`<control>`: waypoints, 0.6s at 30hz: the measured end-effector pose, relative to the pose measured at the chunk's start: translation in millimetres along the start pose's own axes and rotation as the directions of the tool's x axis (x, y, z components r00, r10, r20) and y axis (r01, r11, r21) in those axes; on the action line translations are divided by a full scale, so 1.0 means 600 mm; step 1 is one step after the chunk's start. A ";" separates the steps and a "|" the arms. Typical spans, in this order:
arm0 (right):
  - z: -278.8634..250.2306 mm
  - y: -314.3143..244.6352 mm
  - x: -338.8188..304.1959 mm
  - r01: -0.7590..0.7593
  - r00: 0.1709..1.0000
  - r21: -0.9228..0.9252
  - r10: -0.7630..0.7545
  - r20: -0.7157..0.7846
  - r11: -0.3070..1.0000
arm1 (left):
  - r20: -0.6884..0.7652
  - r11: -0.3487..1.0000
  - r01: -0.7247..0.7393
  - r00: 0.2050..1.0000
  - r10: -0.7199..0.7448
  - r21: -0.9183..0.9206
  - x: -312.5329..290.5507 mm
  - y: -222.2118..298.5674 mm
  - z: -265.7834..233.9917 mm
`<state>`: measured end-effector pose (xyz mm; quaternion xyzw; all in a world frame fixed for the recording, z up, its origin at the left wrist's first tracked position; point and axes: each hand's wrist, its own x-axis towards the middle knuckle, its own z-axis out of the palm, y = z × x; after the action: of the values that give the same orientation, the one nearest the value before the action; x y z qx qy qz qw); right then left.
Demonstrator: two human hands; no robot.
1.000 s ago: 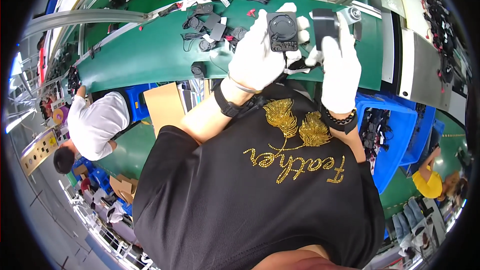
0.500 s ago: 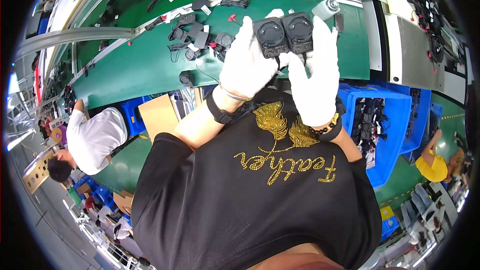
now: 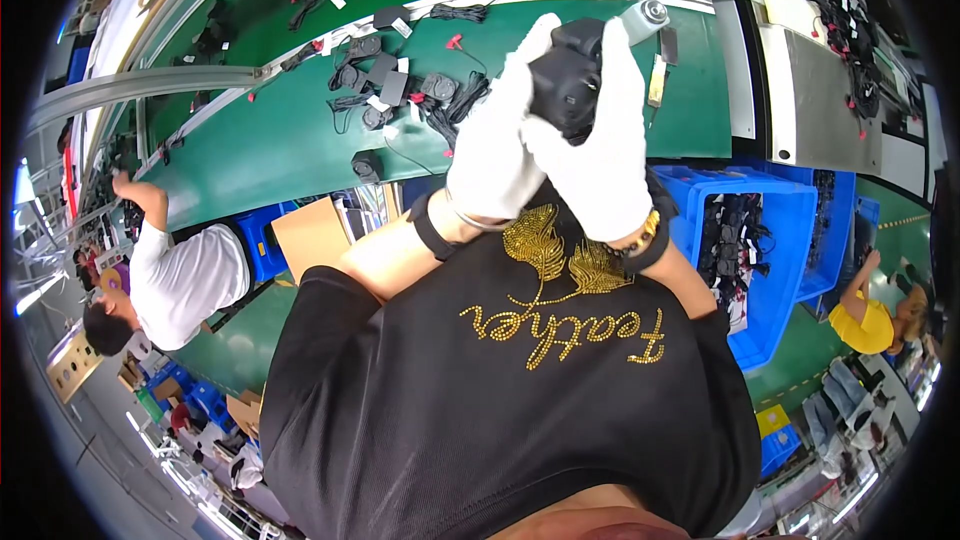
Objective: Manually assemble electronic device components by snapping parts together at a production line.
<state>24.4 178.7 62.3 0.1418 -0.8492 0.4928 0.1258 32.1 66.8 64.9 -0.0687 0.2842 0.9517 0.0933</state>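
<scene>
Between my two white-gloved hands, above the green bench, are the black square devices point(image 3: 566, 92), tilted so that their sides show and their round dials are turned out of sight. My left hand point(image 3: 495, 145) presses against them from the left with its fingers pointing up. From the right, my right hand point(image 3: 605, 145) closes on them, its thumb lying across below. Loose black devices with coiled cables point(image 3: 385, 80) lie to the left of my hands. A single small black device point(image 3: 367, 166) sits near the front edge of the bench.
Beyond my right hand lies a clear bottle point(image 3: 645, 18), with a thin pale-handled tool point(image 3: 657, 80) near it. A blue bin point(image 3: 782, 275) of black devices stands at right, below a grey metal housing point(image 3: 815, 100). A person in white point(image 3: 195, 270) works at left.
Both hands have tipped the pair of devices, so their dial faces no longer show. My hands have come closer together around them, with the right hand shifting left.
</scene>
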 end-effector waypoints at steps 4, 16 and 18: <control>0.002 0.022 0.017 -0.071 0.997 0.477 0.065 0.029 0.876 | 0.114 0.946 -0.102 0.991 0.070 0.307 -0.001 -0.005 0.009; -0.040 -0.024 0.040 -0.465 0.617 0.850 0.598 0.511 -0.247 | 0.507 0.014 -0.507 0.860 -0.055 0.862 0.076 0.086 0.037; -0.037 0.008 0.013 -0.398 0.734 0.791 0.356 0.578 -0.464 | 0.511 -0.004 -0.513 0.856 -0.074 0.859 0.089 0.069 0.037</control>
<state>17.2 199.6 71.9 -0.1321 -0.1112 0.9563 -0.2359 -30.5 52.8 95.5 0.2669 0.8388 0.4742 0.0157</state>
